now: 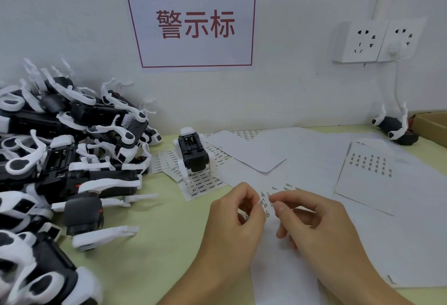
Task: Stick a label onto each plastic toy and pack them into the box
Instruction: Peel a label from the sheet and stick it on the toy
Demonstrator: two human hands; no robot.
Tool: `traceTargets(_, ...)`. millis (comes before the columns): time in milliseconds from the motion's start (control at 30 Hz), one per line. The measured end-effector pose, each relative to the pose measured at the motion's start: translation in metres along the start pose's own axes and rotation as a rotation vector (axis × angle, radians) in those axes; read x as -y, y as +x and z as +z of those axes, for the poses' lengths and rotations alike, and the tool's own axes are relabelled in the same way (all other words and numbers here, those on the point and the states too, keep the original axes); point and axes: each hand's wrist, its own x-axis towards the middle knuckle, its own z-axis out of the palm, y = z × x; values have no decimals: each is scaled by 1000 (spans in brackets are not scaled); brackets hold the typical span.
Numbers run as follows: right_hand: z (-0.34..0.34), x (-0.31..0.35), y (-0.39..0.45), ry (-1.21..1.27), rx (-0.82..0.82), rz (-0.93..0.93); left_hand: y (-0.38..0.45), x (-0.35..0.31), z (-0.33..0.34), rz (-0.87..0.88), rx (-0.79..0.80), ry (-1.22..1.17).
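Far left: heap of plastic toys [60,140], black bodies with white limbs, piled against the wall on the table [154,244]. None visibly labelled from here; too small to tell.

Left of centre: one toy [193,153] stands apart on its end, battery bay facing the camera, resting on scattered label sheets [200,183].

Centre, near edge: left hand [232,217], fingers curled, pinches the left edge of a small label strip [264,202]. Right hand [312,217] pinches the strip's right side between thumb and forefinger; remaining fingers loosely curled. Strip is held just above white backing paper [290,268].

Step in hand, as judged: peeling a single label free of its strip.

Next move likely calls for lifting the label clean without curling it, then reaching for the standing toy and pressing it flat on the body.

Right: printed sheet [370,167]. Far right: another toy [396,128] lying near the cardboard box [433,125], only its corner in view.
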Motion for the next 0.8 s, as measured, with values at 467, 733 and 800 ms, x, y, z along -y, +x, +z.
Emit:
traceTargets(467, 0, -4, 1, -104, -12, -44, 1, 3, 1, -16, -10, 58)
traceTargets(733, -6, -4, 7, -50, -82, -4, 3, 0, -5, -66, -215, -126)
traceTargets(800, -7, -5, 8, -38, -92, 18, 2, 0, -7, -27, -377, -153)
